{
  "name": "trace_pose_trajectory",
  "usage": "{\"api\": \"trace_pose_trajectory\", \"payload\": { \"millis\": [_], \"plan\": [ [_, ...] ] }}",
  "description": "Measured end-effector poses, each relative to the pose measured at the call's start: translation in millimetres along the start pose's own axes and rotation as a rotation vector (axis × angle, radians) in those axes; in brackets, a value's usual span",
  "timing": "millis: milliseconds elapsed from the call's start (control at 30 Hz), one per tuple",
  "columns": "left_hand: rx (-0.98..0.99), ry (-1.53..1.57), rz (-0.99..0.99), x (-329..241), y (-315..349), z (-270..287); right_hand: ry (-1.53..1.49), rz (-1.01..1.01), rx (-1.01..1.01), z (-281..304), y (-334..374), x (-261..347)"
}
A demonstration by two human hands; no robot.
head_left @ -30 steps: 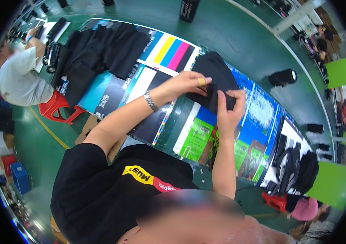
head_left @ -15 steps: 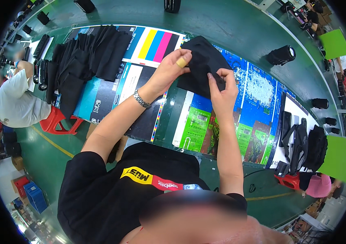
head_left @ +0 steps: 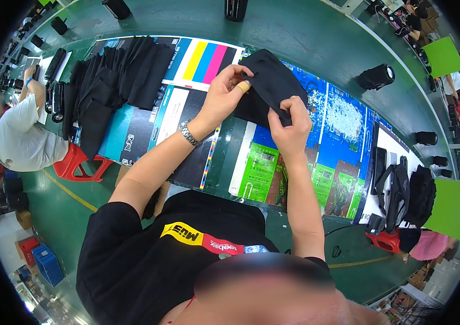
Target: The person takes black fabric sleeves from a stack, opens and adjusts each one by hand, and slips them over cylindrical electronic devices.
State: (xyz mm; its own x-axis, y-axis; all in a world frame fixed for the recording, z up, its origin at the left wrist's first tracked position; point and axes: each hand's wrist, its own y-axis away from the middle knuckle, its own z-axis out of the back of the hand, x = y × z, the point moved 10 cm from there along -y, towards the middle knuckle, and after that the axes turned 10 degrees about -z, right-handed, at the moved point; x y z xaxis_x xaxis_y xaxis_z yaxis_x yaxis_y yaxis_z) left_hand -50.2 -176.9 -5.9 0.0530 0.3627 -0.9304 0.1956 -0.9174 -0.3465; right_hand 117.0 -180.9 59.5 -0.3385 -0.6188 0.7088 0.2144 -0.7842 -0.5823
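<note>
Head view: a soft black fabric pouch (head_left: pixel 273 86) is held just above the green bench (head_left: pixel 316 32), at twelve o'clock from the person. The left hand (head_left: pixel 223 97) pinches its upper edge; the right hand (head_left: pixel 290 125) is clamped on its lower hem. Judged light and limp, it is best gripped at the edges.

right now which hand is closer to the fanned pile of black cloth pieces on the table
Left. The left hand grips the black cloth on the side facing the pile, with printed sheets between them. The right hand pinches the cloth's lower edge, farther from the pile.
</note>
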Motion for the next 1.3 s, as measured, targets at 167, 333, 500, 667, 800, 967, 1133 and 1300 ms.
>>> {"api": "trace_pose_trajectory", "payload": {
  "millis": [167,333,500,667,800,967,1133,1300],
  "plan": [
    [-0.063,0.064,-0.081,-8,1,0,0.004,-0.028,-0.025,2,1,-1],
    [-0.121,0.101,-0.144,-13,3,2,0.058,-0.23,-0.105,11,4,-30],
    [-0.217,0.353,0.002,-11,6,3,0.33,-0.099,-0.316,35,-8,-19],
    [-0.016,0.621,0.156,6,12,-29,-0.222,-0.523,-0.268,35,-4,-65],
    [0.041,0.479,0.283,24,17,-38,-0.916,-0.772,-0.122,1,7,-90],
    [0.06,0.577,0.34,27,22,-44,-1.626,-1.01,0.221,-49,27,-97],
    [0.07,0.874,0.392,40,18,-29,-1.282,-1.054,0.354,-52,32,-102],
    [0.089,0.756,0.334,32,16,-18,-1.132,-1.059,0.151,-32,22,-100]
  ]
}}
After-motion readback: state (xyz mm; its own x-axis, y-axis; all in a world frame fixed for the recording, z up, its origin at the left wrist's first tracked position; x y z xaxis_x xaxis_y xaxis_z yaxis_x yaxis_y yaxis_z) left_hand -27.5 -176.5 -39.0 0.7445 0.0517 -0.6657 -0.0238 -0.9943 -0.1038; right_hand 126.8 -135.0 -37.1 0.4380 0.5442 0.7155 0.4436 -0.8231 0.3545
